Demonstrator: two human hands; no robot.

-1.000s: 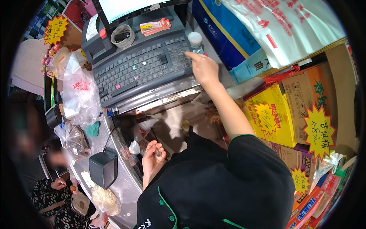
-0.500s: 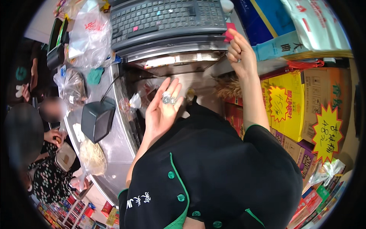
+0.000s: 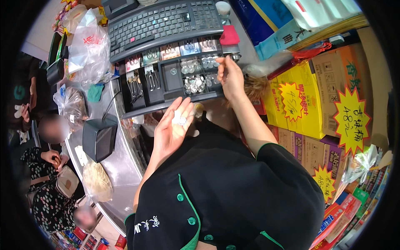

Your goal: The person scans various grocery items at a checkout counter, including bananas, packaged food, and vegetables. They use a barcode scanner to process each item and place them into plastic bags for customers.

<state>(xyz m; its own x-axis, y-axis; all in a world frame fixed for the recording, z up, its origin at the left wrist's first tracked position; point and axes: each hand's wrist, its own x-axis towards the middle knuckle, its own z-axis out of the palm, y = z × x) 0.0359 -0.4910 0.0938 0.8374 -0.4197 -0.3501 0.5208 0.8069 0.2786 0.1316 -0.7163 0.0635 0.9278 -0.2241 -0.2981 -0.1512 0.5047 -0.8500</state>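
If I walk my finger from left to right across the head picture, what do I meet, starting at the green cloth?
Green cloth → left hand with a coin → right hand → yellow box → big star-shaped sign.

Shiny metal coins (image 3: 194,84) sit in a dull, plastic-looking drawer (image 3: 146,110). The counter (image 3: 130,166) is smooth, shiny metal; near its far edge lies dull cloth (image 3: 96,92).

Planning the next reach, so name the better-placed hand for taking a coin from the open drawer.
Probably the right hand: it hovers close to the coins in the drawer, whereas the left hand is palm up in front with change on it.
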